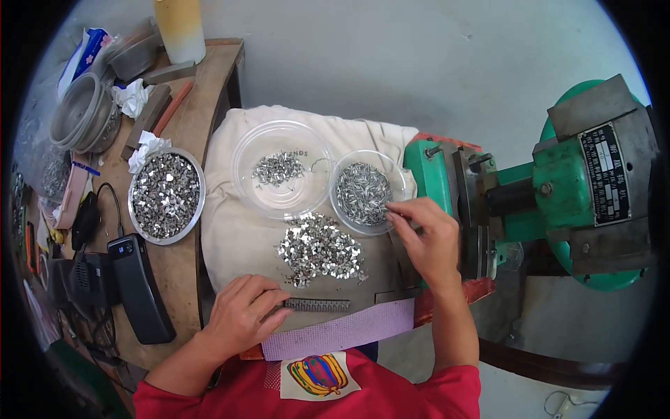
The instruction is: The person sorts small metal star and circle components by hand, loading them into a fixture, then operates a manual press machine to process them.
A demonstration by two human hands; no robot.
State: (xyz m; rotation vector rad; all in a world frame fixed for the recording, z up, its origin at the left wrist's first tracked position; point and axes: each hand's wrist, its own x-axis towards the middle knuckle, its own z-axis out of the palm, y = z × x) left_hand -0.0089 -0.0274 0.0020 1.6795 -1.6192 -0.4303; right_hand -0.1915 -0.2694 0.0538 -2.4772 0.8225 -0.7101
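Note:
My left hand (244, 311) lies low over the cloth, its thumb and fingers closed on the left end of a dark, ridged metal strip (319, 305) made of short links. At the right edge of a small clear tub (350, 225), my right hand (433, 241) has thumb and forefinger pinched together; whatever is between the tips is too small to make out. Thin silvery pins (361, 187) fill that tub. A wider clear tub (307, 194) beside it holds a small heap of metal bits (278, 168). Above the strip is a loose pile of shiny metal pieces (321, 251).
A green machine (562, 178) stands at the right, close to my right forearm. On the wooden bench (188, 258) at the left are a round bowl (202, 199) of metal pieces, a black power bank (141, 290), and stacked plastic bowls (77, 112). Beige cloth (220, 237) lies under the tubs.

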